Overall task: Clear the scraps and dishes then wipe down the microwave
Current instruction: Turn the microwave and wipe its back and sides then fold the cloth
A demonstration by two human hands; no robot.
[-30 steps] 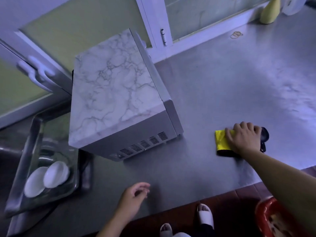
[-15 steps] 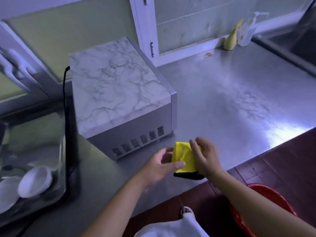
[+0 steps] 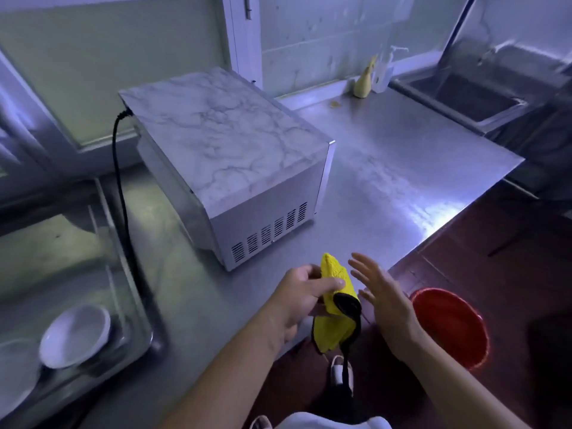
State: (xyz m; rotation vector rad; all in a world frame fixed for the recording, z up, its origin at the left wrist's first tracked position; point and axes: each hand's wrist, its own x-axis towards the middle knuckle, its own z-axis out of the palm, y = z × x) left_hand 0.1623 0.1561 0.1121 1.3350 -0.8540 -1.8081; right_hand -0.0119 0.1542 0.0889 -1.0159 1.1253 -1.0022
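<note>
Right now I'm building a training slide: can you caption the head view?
Left hand grips a yellow black-edged cloth beside the open right hand, near the marble-topped microwave.

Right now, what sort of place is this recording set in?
Most likely a kitchen, perhaps a commercial one: a microwave stands on a steel counter, and a sink lies beyond it.

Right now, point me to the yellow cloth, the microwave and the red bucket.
yellow cloth point(image 3: 332, 269): head view, upper yellow fold.
microwave point(image 3: 223, 134): head view, middle of the marble-patterned top panel.
red bucket point(image 3: 448, 326): head view, bare inside surface.
</note>
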